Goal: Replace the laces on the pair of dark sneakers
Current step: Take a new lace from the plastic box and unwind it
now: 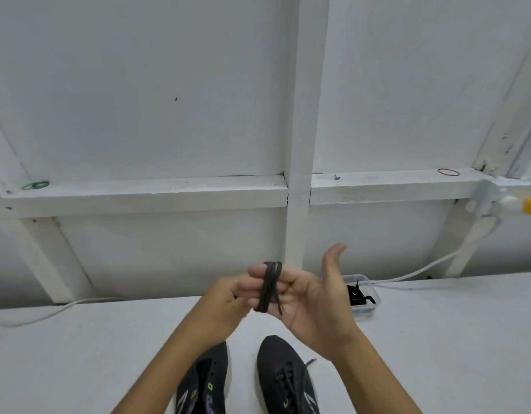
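Two dark sneakers stand on the white table at the bottom edge. The left sneaker [206,380] shows bare eyelets and purple and green marks. The right sneaker [283,377] has a dark lace threaded through it. Above them I hold a black lace [268,286], wound in a loop round the curled fingers of my right hand [309,294], whose palm faces left with the thumb up. My left hand [225,297] is at the loop's left side and pinches the lace; its fingertips are blurred.
A clear plastic box [363,309] with black laces inside sits just right of my right hand. A white cable [419,271] runs along the table's back edge. A green rubber band [35,184] and a brown one [448,172] lie on the white ledge.
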A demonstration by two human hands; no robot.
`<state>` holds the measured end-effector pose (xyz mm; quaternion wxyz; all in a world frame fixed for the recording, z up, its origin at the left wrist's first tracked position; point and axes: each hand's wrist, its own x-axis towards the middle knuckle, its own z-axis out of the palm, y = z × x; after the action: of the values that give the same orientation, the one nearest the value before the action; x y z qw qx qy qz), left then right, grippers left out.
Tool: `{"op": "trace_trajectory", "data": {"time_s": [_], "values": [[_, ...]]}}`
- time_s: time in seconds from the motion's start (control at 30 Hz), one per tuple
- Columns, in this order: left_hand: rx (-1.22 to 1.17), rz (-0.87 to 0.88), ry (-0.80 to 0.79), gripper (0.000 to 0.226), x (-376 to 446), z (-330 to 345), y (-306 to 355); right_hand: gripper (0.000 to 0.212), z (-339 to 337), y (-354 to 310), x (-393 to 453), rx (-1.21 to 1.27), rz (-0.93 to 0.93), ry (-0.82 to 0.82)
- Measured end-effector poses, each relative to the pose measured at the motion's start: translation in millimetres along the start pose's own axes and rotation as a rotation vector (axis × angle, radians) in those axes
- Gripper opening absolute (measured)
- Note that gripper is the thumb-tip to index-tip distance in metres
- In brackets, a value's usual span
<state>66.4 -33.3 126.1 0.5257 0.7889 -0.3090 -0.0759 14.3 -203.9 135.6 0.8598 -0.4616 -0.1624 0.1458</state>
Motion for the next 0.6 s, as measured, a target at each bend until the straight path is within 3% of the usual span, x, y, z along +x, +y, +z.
{"op": "trace_trajectory", "data": {"time_s": [0.1,0.2,0.27,0.33,0.47,0.6], "values": [[0.309,0.048,-0.133,0.030,-19.9,22.1,-17.7,0.122,-13.2,-11.0,6.6,-0.085,-0.071,0.117],[0.506,0.091,-0.275,0.038,-30.4,21.1,-3.1,0.127,-25.1,-6.2,8.5,-0.384,0.028,0.226],[0.504,0.130,-0.237,0.035,-25.0,0.1,14.6,0.131,-27.4,4.7,4.3,-0.544,0.142,0.211],[0.520,0.178,-0.168,0.028,-14.0,-24.5,29.6,0.125,-22.7,14.8,-3.1,-0.535,0.233,0.131],[0.280,0.126,-0.120,0.014,6.7,-41.8,32.7,0.124,-3.0,18.9,-13.3,-0.330,0.238,-0.060],[-0.041,0.018,-0.037,0.014,-0.2,-13.8,11.5,0.122,8.0,3.6,-10.1,-0.184,0.047,-0.099]]}}
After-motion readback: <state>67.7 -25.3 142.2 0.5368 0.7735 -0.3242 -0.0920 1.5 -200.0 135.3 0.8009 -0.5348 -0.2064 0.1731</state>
